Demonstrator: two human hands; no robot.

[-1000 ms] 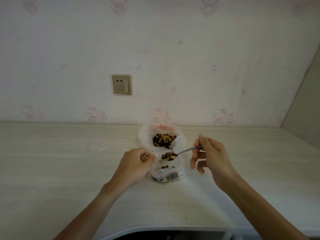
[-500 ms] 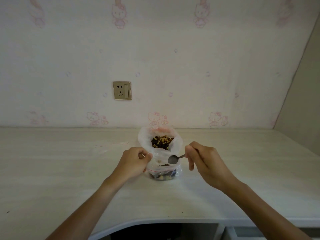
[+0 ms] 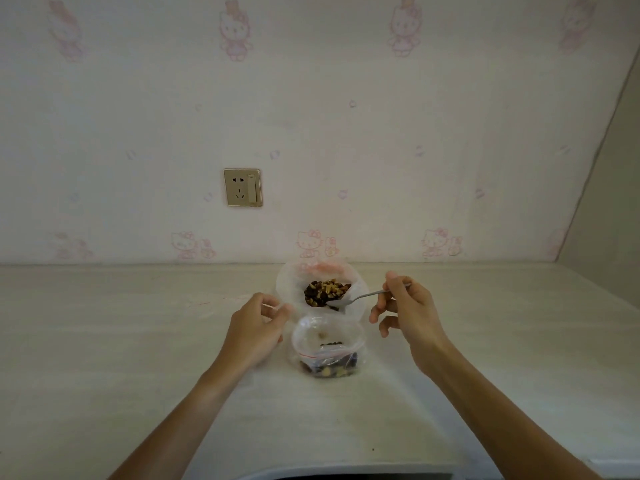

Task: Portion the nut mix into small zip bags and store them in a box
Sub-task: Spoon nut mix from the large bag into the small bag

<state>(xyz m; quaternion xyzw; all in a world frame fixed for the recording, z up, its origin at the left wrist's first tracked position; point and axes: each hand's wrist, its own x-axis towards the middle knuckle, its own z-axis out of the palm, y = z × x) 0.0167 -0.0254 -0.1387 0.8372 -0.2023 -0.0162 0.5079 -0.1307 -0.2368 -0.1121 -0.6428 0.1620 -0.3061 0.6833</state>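
Observation:
A large clear plastic bag (image 3: 289,287) stands open on the table, with brown and dark nut mix (image 3: 325,292) inside. In front of it stands a small zip bag (image 3: 327,348) with a red seal line, its mouth open and some mix at the bottom. My left hand (image 3: 254,329) pinches the left rim of the small zip bag. My right hand (image 3: 407,311) holds a metal spoon (image 3: 360,297) by its handle, the bowl dipped into the nut mix in the large bag.
The pale table (image 3: 104,341) runs to a wall with cartoon-cat wallpaper. A wall socket (image 3: 242,187) sits above and left of the bags. The table's front edge (image 3: 346,471) curves near me. No box is in view.
The spoon was tipped empty over the small zip bag, then my right hand carried it back up into the large bag. My left hand stayed at the small bag's rim.

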